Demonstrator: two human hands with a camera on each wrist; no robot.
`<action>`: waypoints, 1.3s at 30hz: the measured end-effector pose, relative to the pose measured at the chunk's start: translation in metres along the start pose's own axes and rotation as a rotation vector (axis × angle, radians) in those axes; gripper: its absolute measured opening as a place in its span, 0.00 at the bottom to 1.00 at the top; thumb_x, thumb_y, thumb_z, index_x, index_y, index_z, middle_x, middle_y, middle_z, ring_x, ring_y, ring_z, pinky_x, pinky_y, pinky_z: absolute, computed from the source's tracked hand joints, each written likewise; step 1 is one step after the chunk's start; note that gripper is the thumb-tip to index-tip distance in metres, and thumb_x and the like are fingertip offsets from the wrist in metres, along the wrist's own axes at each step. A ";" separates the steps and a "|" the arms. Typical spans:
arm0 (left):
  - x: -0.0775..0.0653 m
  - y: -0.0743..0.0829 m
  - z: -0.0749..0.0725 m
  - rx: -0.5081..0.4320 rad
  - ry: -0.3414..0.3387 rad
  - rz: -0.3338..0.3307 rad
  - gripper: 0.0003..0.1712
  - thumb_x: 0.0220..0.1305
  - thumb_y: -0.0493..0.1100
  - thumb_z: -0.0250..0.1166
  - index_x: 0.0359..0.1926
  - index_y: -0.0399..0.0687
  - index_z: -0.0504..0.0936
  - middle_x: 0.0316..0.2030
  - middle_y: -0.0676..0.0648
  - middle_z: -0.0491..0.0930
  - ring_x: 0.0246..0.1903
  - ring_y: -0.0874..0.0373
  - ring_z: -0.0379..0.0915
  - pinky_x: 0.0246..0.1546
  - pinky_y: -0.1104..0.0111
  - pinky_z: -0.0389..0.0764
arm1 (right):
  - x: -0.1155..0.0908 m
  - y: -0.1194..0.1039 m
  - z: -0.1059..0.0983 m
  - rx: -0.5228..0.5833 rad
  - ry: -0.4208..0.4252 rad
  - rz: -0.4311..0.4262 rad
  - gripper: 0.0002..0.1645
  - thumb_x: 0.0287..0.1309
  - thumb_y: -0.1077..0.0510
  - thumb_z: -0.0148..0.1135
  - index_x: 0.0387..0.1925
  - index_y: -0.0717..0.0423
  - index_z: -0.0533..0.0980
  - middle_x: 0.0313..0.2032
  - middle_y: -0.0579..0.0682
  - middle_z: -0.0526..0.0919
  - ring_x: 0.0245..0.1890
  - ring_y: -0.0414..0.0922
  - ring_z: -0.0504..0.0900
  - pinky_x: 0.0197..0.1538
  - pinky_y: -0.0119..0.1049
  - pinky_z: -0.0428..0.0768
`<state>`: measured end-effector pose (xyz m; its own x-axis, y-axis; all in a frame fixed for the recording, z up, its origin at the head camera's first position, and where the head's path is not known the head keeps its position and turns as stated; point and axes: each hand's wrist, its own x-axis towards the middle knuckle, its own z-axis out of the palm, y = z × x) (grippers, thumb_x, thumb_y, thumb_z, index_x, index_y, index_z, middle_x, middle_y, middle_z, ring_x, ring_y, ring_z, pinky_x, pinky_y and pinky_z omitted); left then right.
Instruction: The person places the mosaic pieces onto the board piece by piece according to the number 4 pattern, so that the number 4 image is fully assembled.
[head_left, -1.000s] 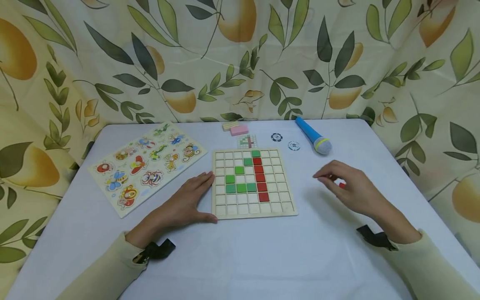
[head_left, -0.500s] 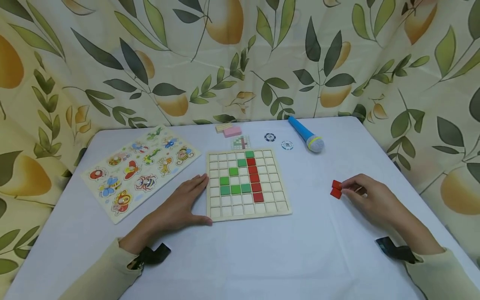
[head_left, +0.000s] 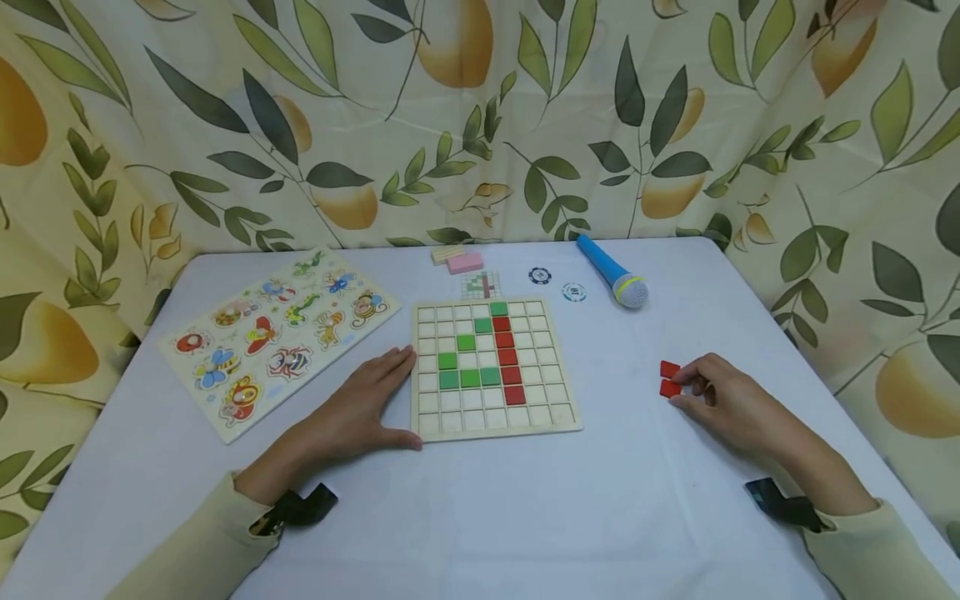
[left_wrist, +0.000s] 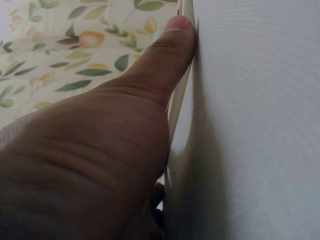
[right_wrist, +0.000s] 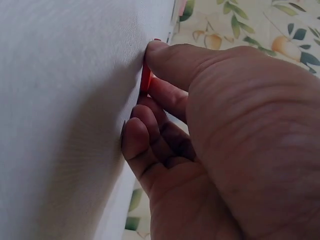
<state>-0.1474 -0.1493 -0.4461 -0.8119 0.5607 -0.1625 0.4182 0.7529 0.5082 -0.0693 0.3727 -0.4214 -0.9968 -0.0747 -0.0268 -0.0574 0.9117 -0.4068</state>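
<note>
A square wooden grid board (head_left: 551, 404) lies mid-table, with green tiles (head_left: 470, 378) in a stepped outline and a column of red tiles (head_left: 506, 340). Fairly straight, the fingers of my left hand (head_left: 352, 408) rest along the board's left edge, the thumb at its lower left corner. To the right of the board, two red square tiles lie on the cloth, one behind the other. My right hand (head_left: 738, 408) pinches the nearer red tile (head_left: 669, 388) between thumb and index finger; the farther red tile (head_left: 669, 368) lies just beyond. In the right wrist view the other fingers are curled.
An insect puzzle board (head_left: 281, 337) lies slanted at left. Behind the grid are a small pattern card (head_left: 480, 285), a pink block (head_left: 465, 263) and a pale block (head_left: 447, 254). Two round chips (head_left: 540, 276) and a blue toy microphone (head_left: 603, 262) lie back right.
My right hand has moved right, away from the board's side, to the red tiles, and its fingertips now close on the nearer one. My left hand stays at the board.
</note>
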 end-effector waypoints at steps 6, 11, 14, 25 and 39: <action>0.000 -0.001 0.001 -0.013 -0.011 -0.008 0.77 0.48 0.73 0.81 0.87 0.55 0.47 0.88 0.48 0.44 0.87 0.42 0.38 0.86 0.43 0.53 | -0.003 -0.002 0.001 -0.028 0.044 -0.048 0.19 0.60 0.63 0.76 0.50 0.58 0.79 0.39 0.49 0.80 0.39 0.45 0.76 0.36 0.23 0.78; 0.001 0.000 0.000 -0.004 -0.004 -0.008 0.77 0.48 0.73 0.81 0.87 0.55 0.46 0.88 0.48 0.44 0.87 0.43 0.39 0.86 0.43 0.53 | -0.004 -0.012 -0.004 -0.031 0.102 -0.136 0.20 0.58 0.65 0.77 0.50 0.55 0.79 0.38 0.46 0.82 0.37 0.34 0.76 0.37 0.22 0.80; 0.001 -0.001 0.000 0.005 0.000 -0.005 0.77 0.48 0.73 0.81 0.87 0.54 0.47 0.88 0.47 0.44 0.87 0.42 0.39 0.86 0.43 0.53 | -0.003 -0.025 -0.008 -0.033 0.128 -0.224 0.21 0.56 0.67 0.79 0.49 0.53 0.80 0.40 0.44 0.84 0.37 0.29 0.75 0.37 0.21 0.80; 0.002 0.000 0.000 0.002 0.004 -0.003 0.76 0.48 0.71 0.81 0.87 0.53 0.47 0.88 0.47 0.44 0.87 0.42 0.38 0.86 0.43 0.50 | 0.015 -0.102 -0.006 -0.011 0.020 -0.527 0.21 0.53 0.67 0.81 0.40 0.40 0.82 0.45 0.36 0.82 0.41 0.36 0.81 0.39 0.30 0.88; 0.001 -0.002 -0.002 -0.006 0.000 0.029 0.76 0.50 0.72 0.80 0.87 0.51 0.47 0.88 0.47 0.44 0.87 0.43 0.38 0.87 0.44 0.51 | 0.050 -0.158 0.039 -0.002 -0.252 -0.714 0.04 0.67 0.56 0.74 0.42 0.45 0.85 0.45 0.41 0.79 0.45 0.35 0.78 0.48 0.27 0.85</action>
<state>-0.1502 -0.1507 -0.4460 -0.7992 0.5826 -0.1477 0.4392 0.7338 0.5183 -0.1079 0.2091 -0.3943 -0.6751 -0.7369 0.0346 -0.6846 0.6083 -0.4016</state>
